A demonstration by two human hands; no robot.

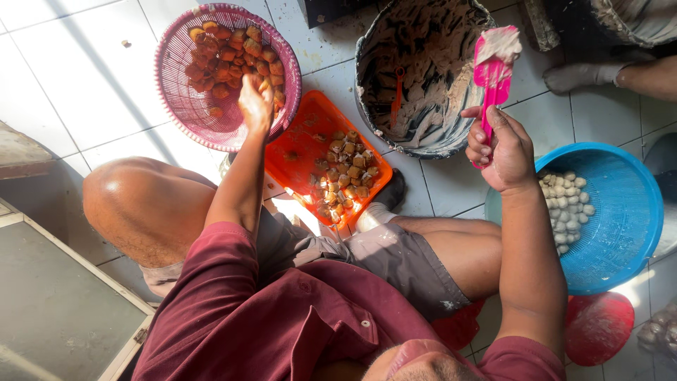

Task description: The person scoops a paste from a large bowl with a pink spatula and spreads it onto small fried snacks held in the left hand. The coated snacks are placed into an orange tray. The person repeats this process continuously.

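My right hand (502,149) is clamped on the pink spatula (493,74), long axis upright, its paste-coated blade just beside the rim of the grey mixing tub (451,134). Left of the tub, beyond the orange tray (296,144), my left hand (255,102) is in the pink basket (183,99), fingers closed among the brown fried pieces (229,60), grip unclear. White tiled floor (84,63), sunlit; the blue basket (620,212) of pale balls sits right of the tub.

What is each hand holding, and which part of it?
The right hand grips the pink spatula by its handle's lower end. The left hand reaches among the brown pieces in the pink basket; any hold cannot be told.
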